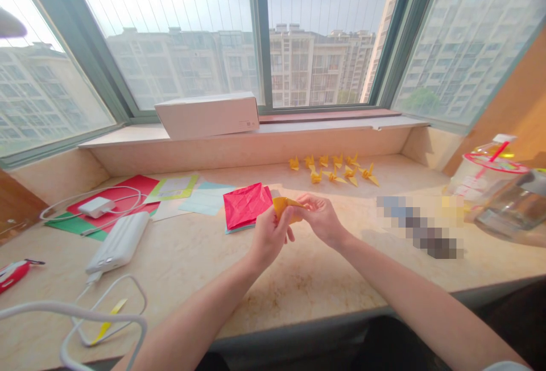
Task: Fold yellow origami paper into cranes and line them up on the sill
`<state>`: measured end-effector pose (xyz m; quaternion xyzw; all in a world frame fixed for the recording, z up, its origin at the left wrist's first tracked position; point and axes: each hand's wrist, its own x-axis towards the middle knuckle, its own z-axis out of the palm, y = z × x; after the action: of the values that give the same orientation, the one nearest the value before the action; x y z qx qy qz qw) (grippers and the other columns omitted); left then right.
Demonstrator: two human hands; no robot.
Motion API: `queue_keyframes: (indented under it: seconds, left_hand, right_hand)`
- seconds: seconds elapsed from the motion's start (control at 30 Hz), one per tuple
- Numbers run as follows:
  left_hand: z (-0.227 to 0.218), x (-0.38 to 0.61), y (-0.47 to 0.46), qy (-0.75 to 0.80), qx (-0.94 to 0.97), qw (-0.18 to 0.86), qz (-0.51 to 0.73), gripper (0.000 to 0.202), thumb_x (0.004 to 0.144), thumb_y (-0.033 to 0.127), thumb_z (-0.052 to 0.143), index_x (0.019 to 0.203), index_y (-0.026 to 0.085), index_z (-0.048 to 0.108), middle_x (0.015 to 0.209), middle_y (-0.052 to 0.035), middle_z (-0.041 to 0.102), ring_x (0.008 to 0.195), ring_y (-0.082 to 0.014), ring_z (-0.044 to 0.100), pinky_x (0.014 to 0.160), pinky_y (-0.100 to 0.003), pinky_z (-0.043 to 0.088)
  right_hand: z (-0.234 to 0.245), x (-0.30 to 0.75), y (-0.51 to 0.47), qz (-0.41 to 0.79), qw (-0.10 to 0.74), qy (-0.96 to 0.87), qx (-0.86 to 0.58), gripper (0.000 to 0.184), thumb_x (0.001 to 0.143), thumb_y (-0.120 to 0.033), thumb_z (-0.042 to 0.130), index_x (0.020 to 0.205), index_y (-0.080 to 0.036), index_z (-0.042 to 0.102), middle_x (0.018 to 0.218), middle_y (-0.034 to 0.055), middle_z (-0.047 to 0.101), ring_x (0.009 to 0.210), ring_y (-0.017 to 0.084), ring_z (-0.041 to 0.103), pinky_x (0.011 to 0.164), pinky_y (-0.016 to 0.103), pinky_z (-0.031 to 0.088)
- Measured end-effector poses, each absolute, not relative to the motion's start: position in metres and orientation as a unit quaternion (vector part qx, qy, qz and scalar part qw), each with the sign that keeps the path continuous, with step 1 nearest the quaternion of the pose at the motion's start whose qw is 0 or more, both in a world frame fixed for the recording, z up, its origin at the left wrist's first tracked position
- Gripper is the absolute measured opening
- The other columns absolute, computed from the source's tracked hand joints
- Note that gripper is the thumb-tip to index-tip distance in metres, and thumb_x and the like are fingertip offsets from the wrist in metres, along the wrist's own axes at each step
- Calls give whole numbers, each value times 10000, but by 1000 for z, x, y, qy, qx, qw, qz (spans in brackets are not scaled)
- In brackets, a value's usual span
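Note:
Above the stone sill, a small folded piece of yellow paper is held between my two hands. My left hand grips its left part, thumb on top. On its right end, the fingers of my right hand are pinched together, partly hiding the paper. Just left of the hands lies creased red paper with a light blue sheet under it. Several folded yellow paper cranes stand in two rows beyond my right hand.
At left are coloured sheets, a white charger, a white power bank and looping cables. A white box rests by the window. On the right stand a lidded cup with a red straw and a glass jug.

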<state>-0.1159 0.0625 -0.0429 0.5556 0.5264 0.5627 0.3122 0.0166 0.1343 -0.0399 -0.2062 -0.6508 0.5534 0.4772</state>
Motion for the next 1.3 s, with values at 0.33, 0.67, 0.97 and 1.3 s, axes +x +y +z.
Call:
queue_keyframes:
  seconds: [0.33, 0.67, 0.97, 1.3]
  left_hand:
    - [-34, -129, 65, 553, 599, 212, 539, 360, 958, 430, 433, 741, 166, 545, 527, 17, 578, 417, -86, 523, 414, -183, 377]
    - [-32, -132, 64, 549, 684, 224, 424, 365, 946, 424, 449, 724, 165, 581, 493, 21, 581, 396, -89, 503, 420, -186, 362]
    - [-31, -134, 67, 538, 660, 277, 446, 349, 910, 435, 519, 689, 170, 569, 484, 15, 591, 372, -87, 492, 381, -175, 348]
    - [-29, -128, 67, 552, 600, 317, 486, 404, 878, 508, 552, 677, 158, 556, 472, 13, 575, 360, -78, 476, 360, -169, 339]
  right_hand:
    - [-31, 29, 134, 311, 415, -832, -197, 372, 980, -354, 437, 761, -182, 684, 765, 48, 698, 726, 172, 627, 704, 289, 467]
    - [-45, 21, 128, 351, 443, -773, -286, 417, 973, -434, 420, 758, -156, 645, 663, 24, 644, 598, 143, 596, 540, 228, 431]
    - [-42, 18, 123, 433, 458, -726, -276, 437, 937, -558, 443, 852, -183, 650, 694, 20, 646, 619, 159, 618, 547, 243, 459]
    - [-37, 23, 126, 416, 440, -756, -249, 397, 953, -504, 447, 992, -188, 683, 712, 11, 632, 604, 143, 571, 554, 248, 449]
